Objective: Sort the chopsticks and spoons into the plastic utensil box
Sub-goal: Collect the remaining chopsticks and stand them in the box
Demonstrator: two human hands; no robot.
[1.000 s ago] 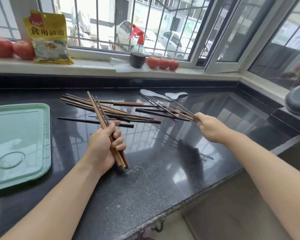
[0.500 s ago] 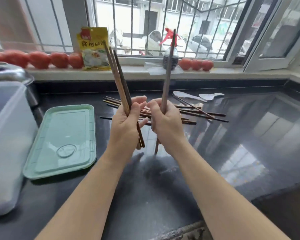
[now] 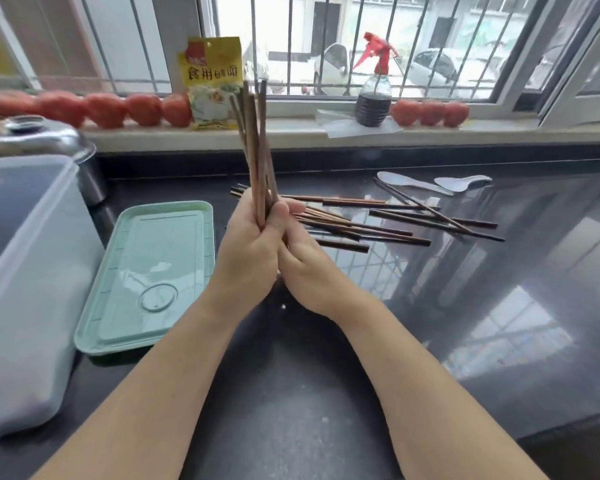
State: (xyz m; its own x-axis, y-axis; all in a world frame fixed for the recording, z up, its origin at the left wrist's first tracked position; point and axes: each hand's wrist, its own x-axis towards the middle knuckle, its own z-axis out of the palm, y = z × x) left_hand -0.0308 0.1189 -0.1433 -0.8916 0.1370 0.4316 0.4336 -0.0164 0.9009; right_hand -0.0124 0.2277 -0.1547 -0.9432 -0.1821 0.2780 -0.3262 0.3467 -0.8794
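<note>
My left hand (image 3: pixel 248 251) grips an upright bundle of brown chopsticks (image 3: pixel 255 147) above the dark counter. Just under it, my right hand (image 3: pixel 305 271) presses against the bundle's lower end, its fingers hidden behind the left hand. Several more chopsticks (image 3: pixel 388 220) lie scattered on the counter beyond my hands. Two white spoons (image 3: pixel 409 183) lie at the far right of the pile. The translucent plastic utensil box (image 3: pixel 25 278) stands at the left edge. Its green lid (image 3: pixel 153 275) lies flat between the box and my hands.
A metal pot lid (image 3: pixel 39 136) sits behind the box. On the windowsill stand tomatoes (image 3: pixel 94 109), a yellow packet (image 3: pixel 212 81) and a red-topped spray bottle (image 3: pixel 374 95). The counter's front edge runs along the lower right.
Both hands have come together. The chopsticks that my right hand held apart now stand in one bundle with those in my left hand.
</note>
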